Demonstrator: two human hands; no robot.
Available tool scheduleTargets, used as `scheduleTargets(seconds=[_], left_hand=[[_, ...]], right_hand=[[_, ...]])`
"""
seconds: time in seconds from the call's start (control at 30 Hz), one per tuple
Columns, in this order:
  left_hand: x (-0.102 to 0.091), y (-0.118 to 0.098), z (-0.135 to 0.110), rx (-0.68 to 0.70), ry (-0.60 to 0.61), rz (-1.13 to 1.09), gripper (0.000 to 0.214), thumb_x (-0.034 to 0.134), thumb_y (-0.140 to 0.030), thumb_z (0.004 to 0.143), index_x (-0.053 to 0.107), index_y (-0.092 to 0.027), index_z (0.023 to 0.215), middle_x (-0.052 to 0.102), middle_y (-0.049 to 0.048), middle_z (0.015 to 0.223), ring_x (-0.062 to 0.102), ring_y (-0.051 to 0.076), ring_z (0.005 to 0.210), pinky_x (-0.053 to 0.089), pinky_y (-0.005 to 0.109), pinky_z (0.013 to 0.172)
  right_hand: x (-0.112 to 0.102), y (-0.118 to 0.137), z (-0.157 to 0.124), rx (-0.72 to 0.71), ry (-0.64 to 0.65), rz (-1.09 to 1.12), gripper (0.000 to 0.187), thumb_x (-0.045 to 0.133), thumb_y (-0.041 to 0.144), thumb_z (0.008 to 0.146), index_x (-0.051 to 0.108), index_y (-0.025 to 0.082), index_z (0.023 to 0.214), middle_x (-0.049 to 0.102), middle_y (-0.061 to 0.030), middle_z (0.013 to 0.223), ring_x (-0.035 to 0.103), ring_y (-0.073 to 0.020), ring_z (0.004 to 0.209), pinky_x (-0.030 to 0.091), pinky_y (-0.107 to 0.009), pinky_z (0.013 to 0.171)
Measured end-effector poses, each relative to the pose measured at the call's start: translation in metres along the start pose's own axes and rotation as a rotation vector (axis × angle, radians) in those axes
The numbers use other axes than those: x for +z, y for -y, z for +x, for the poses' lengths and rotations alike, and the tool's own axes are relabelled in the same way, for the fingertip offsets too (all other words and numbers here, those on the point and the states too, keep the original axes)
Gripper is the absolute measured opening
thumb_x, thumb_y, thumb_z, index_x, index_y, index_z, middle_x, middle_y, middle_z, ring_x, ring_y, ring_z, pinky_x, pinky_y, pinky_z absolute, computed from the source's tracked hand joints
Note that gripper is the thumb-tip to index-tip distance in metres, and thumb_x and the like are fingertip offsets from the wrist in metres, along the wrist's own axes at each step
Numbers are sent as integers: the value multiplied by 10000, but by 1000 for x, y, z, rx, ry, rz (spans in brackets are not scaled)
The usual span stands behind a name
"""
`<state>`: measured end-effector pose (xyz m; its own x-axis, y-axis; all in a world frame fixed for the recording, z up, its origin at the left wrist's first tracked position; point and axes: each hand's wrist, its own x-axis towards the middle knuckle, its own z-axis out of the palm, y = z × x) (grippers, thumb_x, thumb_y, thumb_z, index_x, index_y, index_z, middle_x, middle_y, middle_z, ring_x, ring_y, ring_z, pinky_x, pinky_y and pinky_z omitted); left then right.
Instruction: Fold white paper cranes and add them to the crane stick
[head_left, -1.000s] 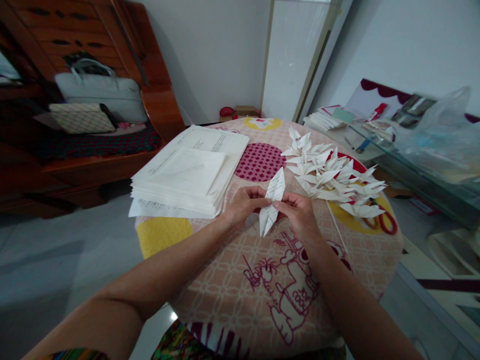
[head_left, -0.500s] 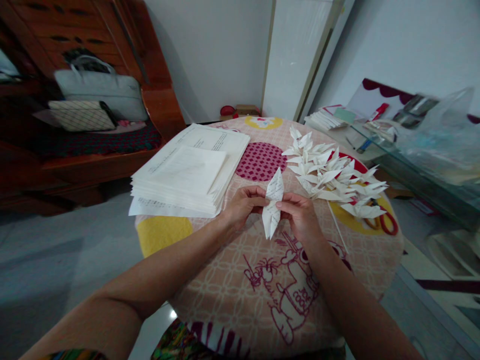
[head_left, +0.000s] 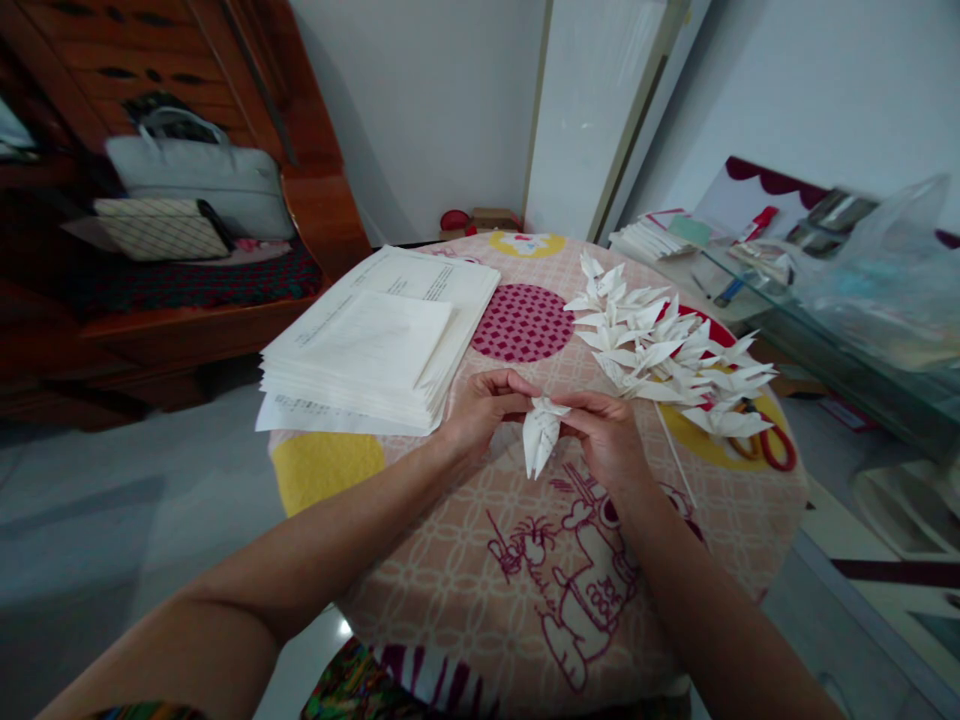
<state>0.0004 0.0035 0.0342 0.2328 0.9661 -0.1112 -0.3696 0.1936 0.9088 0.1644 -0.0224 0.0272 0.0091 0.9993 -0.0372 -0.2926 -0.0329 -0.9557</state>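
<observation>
A half-folded piece of white printed paper hangs between both hands above the round table. My left hand pinches its upper left side and my right hand pinches its upper right side. Its top flap is folded down, and the lower point hangs toward the tablecloth. Several finished white paper cranes lie in a pile just right of my hands. A thick stack of white paper sheets rests on the table's left side.
Red-handled scissors lie partly under the cranes. A thin white stick lies beside my right hand. A glass shelf with bags and books stands at the right. A wooden bench with bags is at the left.
The paper's upper point, which stood up between my hands, has been folded down. Both hands stayed in place, still pinching it.
</observation>
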Motion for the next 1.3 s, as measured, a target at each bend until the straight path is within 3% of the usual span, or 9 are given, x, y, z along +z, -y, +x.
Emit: scheduleTargets(seconds=[0.2, 0.43, 0.67, 0.9, 1.03, 1.17, 1.3], left_hand=[[1, 1, 0, 54, -18, 30, 136, 792, -177, 592, 685, -135, 664, 723, 28, 683, 646, 131, 580, 536, 268, 622], [0, 4, 1, 60, 19, 35, 98, 771, -152, 599, 700, -133, 664, 721, 28, 667, 640, 125, 573, 529, 253, 615], [-3, -3, 1, 3, 43, 3, 207, 802, -265, 642, 734, -128, 782, 712, 27, 719, 648, 130, 631, 532, 253, 638], [-7, 7, 4, -18, 115, 116, 296, 863, -356, 644, 728, -110, 740, 698, 29, 671, 610, 104, 579, 492, 234, 613], [-11, 11, 7, 48, 104, 195, 310, 837, -393, 682, 729, -111, 757, 709, 39, 687, 624, 118, 592, 496, 239, 606], [-10, 9, 5, 260, 22, 377, 258, 790, -375, 758, 746, -124, 795, 727, 46, 723, 637, 127, 622, 484, 225, 589], [-10, 9, 0, 468, -32, 541, 222, 765, -368, 808, 768, -148, 837, 743, 46, 761, 657, 137, 669, 495, 223, 612]], right_hand=[[4, 0, -1, -37, -96, 13, 120, 822, 228, 592, 760, 223, 695, 746, -5, 656, 657, -169, 549, 562, -307, 542], [2, -1, 0, -114, -79, -73, 32, 751, 195, 629, 743, 223, 642, 715, 12, 597, 640, -153, 513, 543, -277, 526], [-3, 2, -6, -460, -66, -457, 150, 629, 134, 711, 757, 213, 704, 713, 25, 620, 612, -109, 514, 463, -207, 500], [-3, 3, -8, -702, -3, -624, 214, 597, 113, 785, 777, 228, 790, 758, -5, 769, 689, -143, 685, 528, -248, 643], [-5, 2, -4, -605, 26, -519, 214, 622, 123, 776, 797, 241, 816, 772, -11, 817, 711, -168, 751, 554, -277, 701], [-10, -3, 2, -340, -6, -259, 180, 651, 231, 830, 802, 249, 927, 776, -9, 801, 717, -188, 702, 586, -328, 715], [-11, -4, 4, -290, -48, -229, 140, 721, 340, 818, 797, 228, 854, 756, -7, 749, 693, -179, 663, 573, -310, 677]])
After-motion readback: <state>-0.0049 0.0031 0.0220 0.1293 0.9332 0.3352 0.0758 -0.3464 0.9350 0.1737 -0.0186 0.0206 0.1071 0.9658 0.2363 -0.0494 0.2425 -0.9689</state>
